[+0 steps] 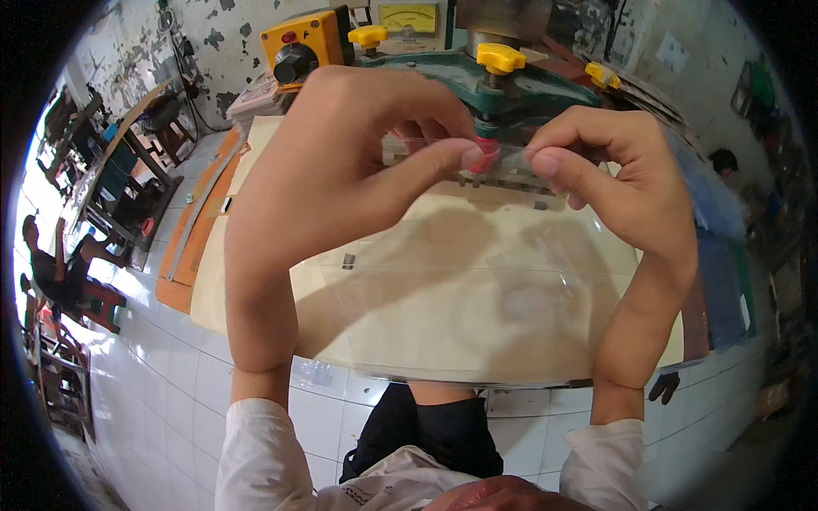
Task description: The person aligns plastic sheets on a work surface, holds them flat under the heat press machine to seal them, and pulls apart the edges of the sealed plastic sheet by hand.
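Both of my hands are raised over a cream board (409, 247), in front of a green press machine (426, 70). A thin clear plastic sheet (512, 162) stretches between them. My left hand (332, 162) is closed in a pinch on its upper edge, thumb toward me. My right hand (618, 175) pinches the same edge a short way to the right, its fingers curled. How far this sheet hangs down is hard to see. More clear plastic (443, 328) lies across the near part of the board, reaching its front edge. A small dark patch (348, 261) shows on the board's left side.
Yellow knobs (500, 58) top the press. A yellow control box (300, 47) with a black dial stands at the back left. An orange-brown board (192, 247) bears a metal strip (200, 217). Blue-wrapped material (720, 281) lies right. A person (64, 264) sits far left.
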{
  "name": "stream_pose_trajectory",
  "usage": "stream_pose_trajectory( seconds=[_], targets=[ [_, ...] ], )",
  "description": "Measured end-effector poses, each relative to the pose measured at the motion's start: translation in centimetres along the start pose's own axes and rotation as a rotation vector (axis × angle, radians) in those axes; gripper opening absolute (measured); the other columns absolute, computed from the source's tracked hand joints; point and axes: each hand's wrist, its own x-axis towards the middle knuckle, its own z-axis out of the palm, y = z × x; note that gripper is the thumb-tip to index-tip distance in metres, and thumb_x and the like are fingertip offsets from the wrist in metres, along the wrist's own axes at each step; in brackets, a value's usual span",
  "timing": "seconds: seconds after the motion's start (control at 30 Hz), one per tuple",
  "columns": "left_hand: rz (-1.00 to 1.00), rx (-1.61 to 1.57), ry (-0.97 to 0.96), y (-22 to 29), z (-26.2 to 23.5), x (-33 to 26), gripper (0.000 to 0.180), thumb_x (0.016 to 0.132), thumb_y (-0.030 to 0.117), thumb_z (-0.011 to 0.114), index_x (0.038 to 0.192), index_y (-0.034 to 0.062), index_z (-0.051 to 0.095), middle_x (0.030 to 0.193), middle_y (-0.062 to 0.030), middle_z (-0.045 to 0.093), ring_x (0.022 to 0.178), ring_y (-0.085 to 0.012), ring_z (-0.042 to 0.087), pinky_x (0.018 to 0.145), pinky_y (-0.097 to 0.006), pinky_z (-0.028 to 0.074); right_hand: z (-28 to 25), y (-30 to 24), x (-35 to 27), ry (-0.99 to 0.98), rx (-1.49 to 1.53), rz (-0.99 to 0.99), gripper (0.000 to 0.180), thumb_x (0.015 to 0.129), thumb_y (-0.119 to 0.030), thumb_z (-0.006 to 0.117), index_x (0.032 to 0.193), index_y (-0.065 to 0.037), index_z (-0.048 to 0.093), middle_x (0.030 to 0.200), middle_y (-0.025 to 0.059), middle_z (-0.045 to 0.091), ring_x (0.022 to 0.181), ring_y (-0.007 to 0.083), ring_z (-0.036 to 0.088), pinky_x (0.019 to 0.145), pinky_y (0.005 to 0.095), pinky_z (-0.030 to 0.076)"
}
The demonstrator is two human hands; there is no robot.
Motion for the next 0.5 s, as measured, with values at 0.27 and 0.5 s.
stream_pose_trajectory(
  seconds=[0.27,0.5],
  targets=[
    [-0.025,-0.041,-0.101,0.3,1.5,0.0,0.014,0.087,0.013,0.076,0.092,0.0001,0.074,0.083,-0.0107,0.072,0.072,-0.0208,0.068,0.067,-0.03,0.052,1.0,-0.2,0.3,-0.03,-0.022,-0.009,0.01,0.09,-0.006,0.069,0.095,0.002,0.072,0.073,0.0011,0.067,0.068,0.0026,0.059,0.06,0.0205,0.046],
    [-0.033,0.042,-0.054,0.4,0.8,-0.1,0.012,0.087,0.01,0.074,0.088,-0.0015,0.072,0.081,-0.013,0.07,0.072,-0.0236,0.067,0.066,-0.03,0.053,0.8,-0.1,0.4,0.025,-0.007,-0.063,0.01,0.089,-0.006,0.07,0.094,0.002,0.072,0.073,0.0021,0.068,0.069,0.0022,0.059,0.061,0.0208,0.047]
  ],
)
